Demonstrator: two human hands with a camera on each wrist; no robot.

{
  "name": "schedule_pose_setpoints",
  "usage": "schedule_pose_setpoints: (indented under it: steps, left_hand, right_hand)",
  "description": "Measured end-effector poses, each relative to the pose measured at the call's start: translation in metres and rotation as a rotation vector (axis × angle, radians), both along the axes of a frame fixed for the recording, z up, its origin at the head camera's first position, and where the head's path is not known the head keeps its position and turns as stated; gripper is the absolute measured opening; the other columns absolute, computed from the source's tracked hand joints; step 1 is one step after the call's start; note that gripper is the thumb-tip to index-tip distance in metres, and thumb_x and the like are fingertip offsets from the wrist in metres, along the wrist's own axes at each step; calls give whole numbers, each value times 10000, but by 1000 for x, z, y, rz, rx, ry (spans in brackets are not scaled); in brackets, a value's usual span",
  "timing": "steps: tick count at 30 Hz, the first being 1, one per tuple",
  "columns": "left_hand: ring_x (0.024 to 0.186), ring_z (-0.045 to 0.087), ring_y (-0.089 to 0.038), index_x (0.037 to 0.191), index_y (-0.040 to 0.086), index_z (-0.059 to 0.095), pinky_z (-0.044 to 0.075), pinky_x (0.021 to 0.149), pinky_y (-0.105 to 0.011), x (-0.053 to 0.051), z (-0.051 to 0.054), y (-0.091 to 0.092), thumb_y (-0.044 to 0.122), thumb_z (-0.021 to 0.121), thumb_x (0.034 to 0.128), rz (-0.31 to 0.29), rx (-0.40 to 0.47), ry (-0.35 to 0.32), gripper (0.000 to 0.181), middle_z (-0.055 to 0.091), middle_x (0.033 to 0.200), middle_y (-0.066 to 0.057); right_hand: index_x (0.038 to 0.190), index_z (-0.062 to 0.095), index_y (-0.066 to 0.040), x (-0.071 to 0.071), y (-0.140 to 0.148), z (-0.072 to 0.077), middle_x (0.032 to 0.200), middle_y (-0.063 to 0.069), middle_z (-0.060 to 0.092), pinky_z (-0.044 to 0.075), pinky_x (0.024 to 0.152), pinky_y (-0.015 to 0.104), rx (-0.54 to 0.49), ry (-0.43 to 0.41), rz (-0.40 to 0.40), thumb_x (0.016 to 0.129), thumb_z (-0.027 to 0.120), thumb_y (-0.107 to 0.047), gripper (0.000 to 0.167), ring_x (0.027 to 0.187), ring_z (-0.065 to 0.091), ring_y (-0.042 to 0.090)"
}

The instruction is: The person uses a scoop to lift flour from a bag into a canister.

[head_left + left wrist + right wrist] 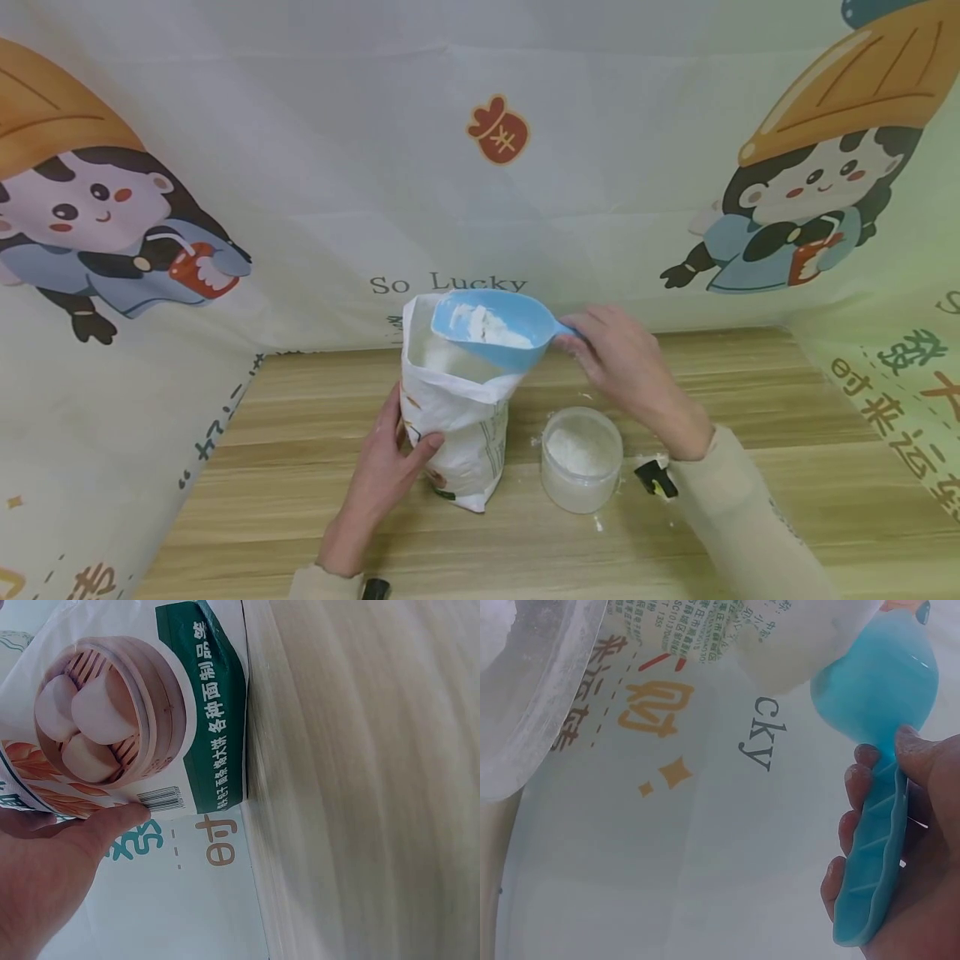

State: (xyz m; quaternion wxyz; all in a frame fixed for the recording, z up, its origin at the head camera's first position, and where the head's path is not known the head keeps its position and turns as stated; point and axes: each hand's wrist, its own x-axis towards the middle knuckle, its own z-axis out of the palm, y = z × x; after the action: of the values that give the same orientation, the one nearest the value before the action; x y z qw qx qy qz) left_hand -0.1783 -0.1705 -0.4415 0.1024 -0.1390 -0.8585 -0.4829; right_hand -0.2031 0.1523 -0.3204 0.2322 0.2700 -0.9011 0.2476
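An opened white flour bag (465, 433) stands upright on the wooden table, with white powder visible inside its mouth. My left hand (382, 467) grips the bag's lower left side, thumb across the front; in the left wrist view the thumb (112, 825) lies by a barcode below a printed steamer of buns. Over the bag's mouth, my right hand (626, 358) holds a blue scoop (536, 312) by its handle, with white flour in its bowl. In the right wrist view, fingers curl round the ribbed handle (874, 855). A clear round jar (581, 492) containing white powder stands right of the bag.
Small spills of white powder (598, 523) dot the wooden table (262, 475) around the jar. A pale printed cloth (337, 167) with cartoon figures hangs behind and at both sides. Black wrist straps (656, 479) sit by the sleeves.
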Motion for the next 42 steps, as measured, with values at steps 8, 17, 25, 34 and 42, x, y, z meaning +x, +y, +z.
schedule_pose_setpoints:
  steps: [8, 17, 25, 34, 42]
  left_hand:
    - [1505, 326, -379, 1672, 153, 152, 383, 1157, -577, 0, 0, 0, 411, 752, 954, 0, -1, -1, 971, 279, 1673, -174]
    - [1505, 325, -379, 1670, 143, 156, 382, 1159, -571, -1, 0, 0, 398, 755, 954, 2, -6, 1, 968, 277, 1673, -181]
    - [1508, 318, -382, 1669, 150, 166, 368, 1170, -564, -2, -1, 1, 389, 757, 953, -1, 5, -4, 959, 279, 1672, -184]
    - [1513, 306, -388, 1667, 153, 175, 362, 1167, -581, -2, -1, 1, 373, 757, 957, -5, 17, -8, 944, 282, 1671, -181]
    - [1515, 300, -391, 1669, 169, 170, 358, 1167, -590, -2, 0, 0, 355, 753, 962, -10, 16, -12, 935, 276, 1674, -179]
  right_hand:
    - [1135, 730, -32, 7, 9, 1, 1111, 129, 736, 540, 940, 520, -31, 0, -28, 1007, 675, -178, 201, 1076, 625, 337]
    - [1091, 726, -12, 16, 26, -1, 1020, 122, 718, 527, 846, 498, -64, 77, -44, 980, 703, -119, 156, 983, 622, 335]
    - [1071, 724, 9, 23, 44, -5, 964, 123, 700, 499, 799, 482, -76, 131, -35, 937, 725, -37, 141, 929, 600, 332]
    - [1086, 728, 8, 30, 64, -9, 986, 116, 710, 490, 810, 493, -76, 141, -43, 929, 731, -13, 158, 953, 596, 323]
    - [1095, 729, 17, 38, 79, -18, 967, 110, 706, 476, 773, 478, -48, 146, -80, 945, 723, -42, 161, 936, 572, 315]
